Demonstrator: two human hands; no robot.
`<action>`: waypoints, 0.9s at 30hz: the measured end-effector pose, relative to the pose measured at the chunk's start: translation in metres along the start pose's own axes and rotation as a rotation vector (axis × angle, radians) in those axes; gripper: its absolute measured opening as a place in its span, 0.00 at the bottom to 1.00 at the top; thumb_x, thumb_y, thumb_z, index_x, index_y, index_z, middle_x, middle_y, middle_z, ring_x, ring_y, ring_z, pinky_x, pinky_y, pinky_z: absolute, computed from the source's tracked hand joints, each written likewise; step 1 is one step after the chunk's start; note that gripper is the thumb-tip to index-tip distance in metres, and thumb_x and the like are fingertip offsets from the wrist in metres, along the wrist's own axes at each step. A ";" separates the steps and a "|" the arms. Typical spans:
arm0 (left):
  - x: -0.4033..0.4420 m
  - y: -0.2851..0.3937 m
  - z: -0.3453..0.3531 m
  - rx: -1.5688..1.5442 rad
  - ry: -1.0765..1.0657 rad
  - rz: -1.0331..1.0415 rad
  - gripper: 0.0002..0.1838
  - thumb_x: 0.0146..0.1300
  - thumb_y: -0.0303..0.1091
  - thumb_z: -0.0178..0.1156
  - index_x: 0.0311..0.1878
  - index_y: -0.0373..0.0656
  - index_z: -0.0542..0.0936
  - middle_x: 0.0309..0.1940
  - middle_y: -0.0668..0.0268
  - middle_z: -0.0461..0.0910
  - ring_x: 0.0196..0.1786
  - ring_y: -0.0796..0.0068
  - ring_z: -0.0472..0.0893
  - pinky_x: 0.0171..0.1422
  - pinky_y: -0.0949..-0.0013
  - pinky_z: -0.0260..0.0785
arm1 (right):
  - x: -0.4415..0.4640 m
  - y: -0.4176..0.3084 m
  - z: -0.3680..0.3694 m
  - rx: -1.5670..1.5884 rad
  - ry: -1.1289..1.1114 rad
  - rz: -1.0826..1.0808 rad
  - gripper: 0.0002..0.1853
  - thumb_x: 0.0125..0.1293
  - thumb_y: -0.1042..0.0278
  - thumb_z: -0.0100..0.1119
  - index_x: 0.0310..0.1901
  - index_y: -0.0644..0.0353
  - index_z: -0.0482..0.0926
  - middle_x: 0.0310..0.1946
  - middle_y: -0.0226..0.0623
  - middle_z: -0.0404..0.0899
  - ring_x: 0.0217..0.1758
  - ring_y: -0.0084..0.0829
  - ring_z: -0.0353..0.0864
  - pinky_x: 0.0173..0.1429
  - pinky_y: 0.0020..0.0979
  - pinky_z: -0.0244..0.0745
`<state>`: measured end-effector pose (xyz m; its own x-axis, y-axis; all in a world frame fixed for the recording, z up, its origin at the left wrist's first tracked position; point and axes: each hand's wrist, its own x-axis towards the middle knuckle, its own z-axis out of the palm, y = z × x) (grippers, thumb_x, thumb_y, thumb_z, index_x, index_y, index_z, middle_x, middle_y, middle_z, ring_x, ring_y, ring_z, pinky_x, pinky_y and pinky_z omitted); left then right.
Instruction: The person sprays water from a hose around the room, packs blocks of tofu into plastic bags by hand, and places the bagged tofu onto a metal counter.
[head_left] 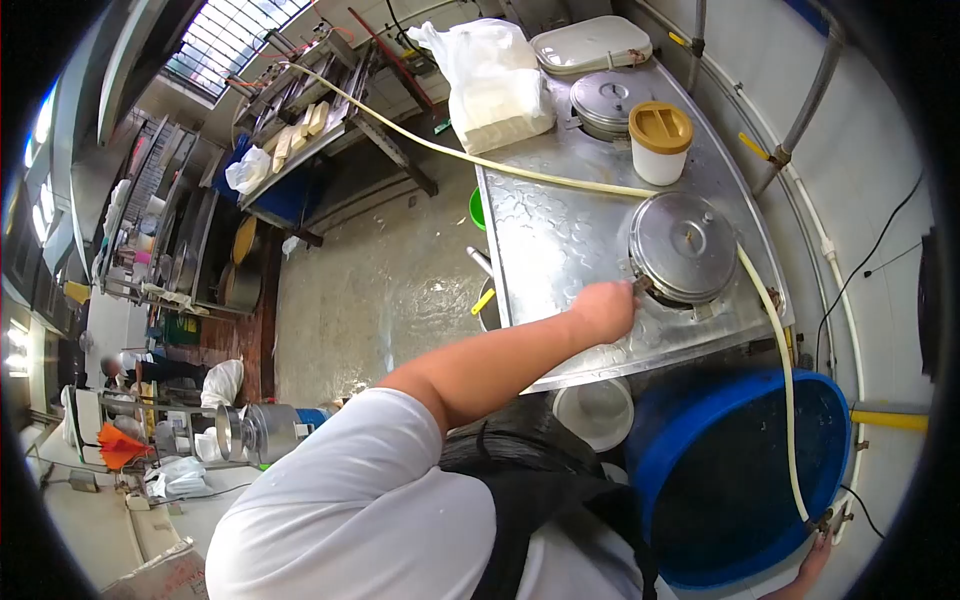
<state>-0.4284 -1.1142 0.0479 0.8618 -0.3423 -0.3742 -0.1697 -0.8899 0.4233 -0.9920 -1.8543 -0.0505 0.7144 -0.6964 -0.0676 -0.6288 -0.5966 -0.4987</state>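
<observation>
The person wears a white shirt (345, 470), creased around the shoulder at seven o'clock, its short sleeve (385, 425) ending above the elbow. A black apron-like garment (520, 510) with a broad strap covers the front at six o'clock. The left hand (606, 312) and right hand (815, 568) are ungloved.

Workroom in a rounded, wide view: wet grey floor (340, 290), shiny metal worktop (540, 240) beside a pale wall (880, 90) with pipes (806, 200). At upper left, a bright barred window (230, 45) — farther left, crowded shelves (150, 220) and glaring lights (42, 125).
</observation>
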 end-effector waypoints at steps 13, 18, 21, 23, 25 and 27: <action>0.003 -0.006 0.008 0.032 0.030 0.026 0.20 0.77 0.46 0.54 0.46 0.35 0.80 0.39 0.46 0.88 0.44 0.41 0.87 0.50 0.44 0.79 | -0.024 -0.055 0.086 0.045 0.549 0.643 0.35 0.73 0.36 0.62 0.55 0.69 0.81 0.41 0.47 0.89 0.29 0.43 0.86 0.32 0.40 0.81; 0.002 -0.010 0.008 0.017 0.056 0.086 0.20 0.76 0.45 0.56 0.44 0.34 0.85 0.43 0.44 0.88 0.47 0.43 0.88 0.54 0.46 0.80 | -0.092 -0.139 0.307 0.778 0.226 1.014 0.32 0.79 0.44 0.51 0.70 0.64 0.75 0.67 0.50 0.78 0.65 0.51 0.78 0.69 0.51 0.75; 0.007 -0.016 0.013 -0.045 0.043 0.080 0.21 0.75 0.44 0.56 0.44 0.33 0.87 0.45 0.43 0.87 0.49 0.44 0.88 0.56 0.47 0.80 | -0.130 -0.323 0.265 1.276 -0.311 0.839 0.31 0.78 0.39 0.50 0.66 0.58 0.77 0.54 0.40 0.81 0.58 0.42 0.78 0.68 0.43 0.74; 0.001 -0.014 -0.001 -0.048 -0.002 0.084 0.13 0.67 0.34 0.59 0.46 0.35 0.86 0.48 0.45 0.88 0.52 0.47 0.88 0.58 0.50 0.81 | -0.141 -0.368 0.270 1.694 -0.525 0.368 0.25 0.80 0.38 0.49 0.31 0.47 0.76 0.28 0.28 0.79 0.33 0.28 0.80 0.33 0.33 0.75; -0.002 -0.029 0.009 -0.318 0.101 0.130 0.25 0.72 0.50 0.59 0.51 0.32 0.83 0.45 0.41 0.87 0.51 0.42 0.87 0.59 0.47 0.78 | -0.177 -0.500 0.233 1.682 -0.392 0.750 0.26 0.82 0.39 0.47 0.26 0.45 0.69 0.17 0.26 0.69 0.17 0.26 0.69 0.18 0.29 0.62; -0.021 -0.039 0.010 -0.662 0.034 0.021 0.27 0.69 0.50 0.64 0.56 0.32 0.81 0.39 0.43 0.87 0.46 0.49 0.89 0.48 0.50 0.82 | -0.194 -0.552 0.278 1.720 -0.621 0.534 0.25 0.82 0.38 0.47 0.27 0.42 0.69 0.14 0.23 0.65 0.12 0.22 0.60 0.13 0.26 0.52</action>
<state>-0.4448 -1.0749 0.0312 0.8778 -0.3386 -0.3388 0.1334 -0.5065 0.8518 -0.6981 -1.2786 -0.0024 0.8160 -0.1934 -0.5447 -0.1263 0.8600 -0.4945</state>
